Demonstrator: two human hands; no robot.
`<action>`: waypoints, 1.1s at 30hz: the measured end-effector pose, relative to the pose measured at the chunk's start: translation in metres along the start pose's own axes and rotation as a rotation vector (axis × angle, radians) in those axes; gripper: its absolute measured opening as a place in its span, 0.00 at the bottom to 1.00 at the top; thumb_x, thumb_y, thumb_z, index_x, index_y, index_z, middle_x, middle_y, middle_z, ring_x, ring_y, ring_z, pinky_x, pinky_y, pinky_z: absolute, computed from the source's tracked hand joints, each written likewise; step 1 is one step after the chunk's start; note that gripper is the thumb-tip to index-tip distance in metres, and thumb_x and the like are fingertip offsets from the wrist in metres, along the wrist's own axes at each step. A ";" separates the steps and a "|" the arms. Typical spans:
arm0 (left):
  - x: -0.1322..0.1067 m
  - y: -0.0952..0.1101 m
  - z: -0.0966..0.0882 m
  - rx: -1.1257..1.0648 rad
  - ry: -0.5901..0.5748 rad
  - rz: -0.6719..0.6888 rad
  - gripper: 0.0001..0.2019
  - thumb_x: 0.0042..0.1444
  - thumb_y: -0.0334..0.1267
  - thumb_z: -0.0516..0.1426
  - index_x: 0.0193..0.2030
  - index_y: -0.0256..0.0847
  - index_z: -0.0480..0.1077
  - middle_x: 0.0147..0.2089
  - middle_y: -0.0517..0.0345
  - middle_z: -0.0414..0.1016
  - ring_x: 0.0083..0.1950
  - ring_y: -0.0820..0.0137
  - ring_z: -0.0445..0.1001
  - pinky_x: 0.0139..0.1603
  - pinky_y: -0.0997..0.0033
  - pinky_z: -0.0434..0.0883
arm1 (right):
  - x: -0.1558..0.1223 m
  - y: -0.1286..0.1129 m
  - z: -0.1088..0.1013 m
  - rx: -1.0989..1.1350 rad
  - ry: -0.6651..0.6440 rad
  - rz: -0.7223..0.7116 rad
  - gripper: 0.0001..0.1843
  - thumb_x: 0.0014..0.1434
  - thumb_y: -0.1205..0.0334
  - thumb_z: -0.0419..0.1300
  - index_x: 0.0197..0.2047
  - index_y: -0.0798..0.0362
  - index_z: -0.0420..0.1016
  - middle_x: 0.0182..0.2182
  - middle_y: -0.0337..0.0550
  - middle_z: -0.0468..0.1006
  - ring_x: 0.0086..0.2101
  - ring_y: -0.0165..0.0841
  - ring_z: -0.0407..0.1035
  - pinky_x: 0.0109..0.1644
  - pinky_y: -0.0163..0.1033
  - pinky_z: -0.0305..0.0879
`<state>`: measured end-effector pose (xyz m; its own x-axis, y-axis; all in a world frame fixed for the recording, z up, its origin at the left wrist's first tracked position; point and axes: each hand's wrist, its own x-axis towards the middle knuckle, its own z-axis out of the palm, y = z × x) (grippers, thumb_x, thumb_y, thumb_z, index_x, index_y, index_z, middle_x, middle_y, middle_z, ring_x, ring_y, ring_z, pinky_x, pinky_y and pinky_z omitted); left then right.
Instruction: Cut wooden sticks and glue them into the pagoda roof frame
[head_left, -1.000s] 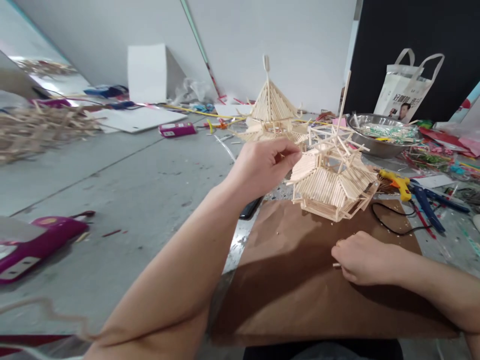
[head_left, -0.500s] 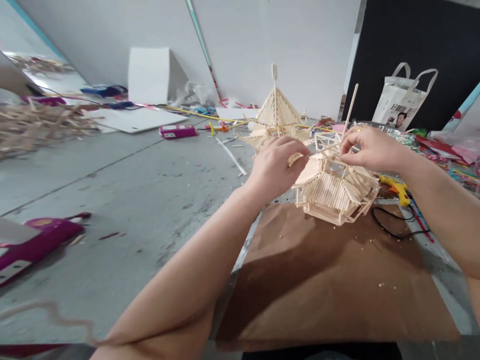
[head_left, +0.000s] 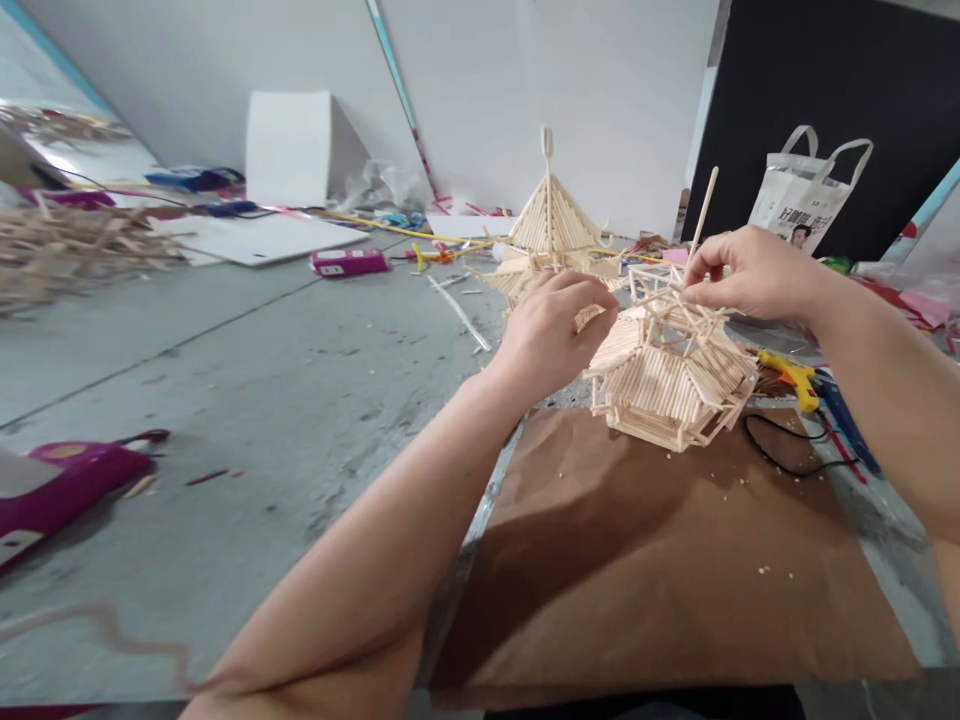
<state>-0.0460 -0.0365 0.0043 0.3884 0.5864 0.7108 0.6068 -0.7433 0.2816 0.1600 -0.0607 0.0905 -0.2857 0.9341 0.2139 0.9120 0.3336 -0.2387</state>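
A pale wooden-stick pavilion model [head_left: 671, 375] stands at the far edge of a brown paper sheet [head_left: 645, 570]. My left hand [head_left: 551, 335] grips the model's left roof edge, fingers curled round it. My right hand [head_left: 742, 272] is pinched over the open stick frame on top of the model, beside a thin upright stick [head_left: 703, 212]; what the pinch holds is too small to see. Just behind stands a second stick model with a pointed roof [head_left: 547, 225].
A yellow glue gun [head_left: 789, 375] with a black cord lies right of the model, beside blue-handled tools [head_left: 847, 425]. A white tote bag [head_left: 806, 195] stands at back right. Magenta boxes [head_left: 52, 485] [head_left: 349, 262], white boards and a stick pile [head_left: 75, 250] lie on the grey floor at left.
My right hand has risen from the brown paper to the top of the model and now pinches at its frame. My left hand has kept its grip on the roof edge.
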 end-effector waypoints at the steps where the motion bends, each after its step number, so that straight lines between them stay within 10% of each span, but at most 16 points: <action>1: 0.000 0.000 0.000 0.000 0.000 -0.001 0.10 0.56 0.38 0.50 0.34 0.40 0.71 0.41 0.55 0.76 0.44 0.67 0.71 0.49 0.64 0.65 | -0.001 0.003 -0.004 -0.016 0.002 -0.009 0.08 0.48 0.60 0.59 0.30 0.55 0.76 0.26 0.39 0.73 0.29 0.30 0.67 0.38 0.38 0.62; 10: -0.001 0.000 -0.002 -0.002 0.026 -0.029 0.09 0.55 0.38 0.52 0.34 0.41 0.72 0.42 0.55 0.76 0.45 0.66 0.71 0.50 0.63 0.66 | -0.021 0.052 0.000 -0.207 0.138 -0.379 0.11 0.57 0.59 0.52 0.33 0.53 0.74 0.39 0.47 0.74 0.44 0.37 0.66 0.51 0.44 0.59; 33: -0.001 -0.006 0.004 0.012 0.038 0.011 0.08 0.54 0.38 0.52 0.33 0.42 0.72 0.41 0.55 0.76 0.43 0.65 0.72 0.48 0.61 0.68 | -0.054 0.077 0.023 -0.072 0.430 -0.472 0.04 0.59 0.64 0.53 0.34 0.49 0.68 0.39 0.43 0.74 0.44 0.36 0.67 0.50 0.46 0.61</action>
<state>-0.0475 -0.0309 -0.0007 0.3683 0.5653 0.7381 0.6109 -0.7456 0.2663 0.2391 -0.0823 0.0393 -0.5316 0.5496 0.6445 0.7385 0.6734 0.0349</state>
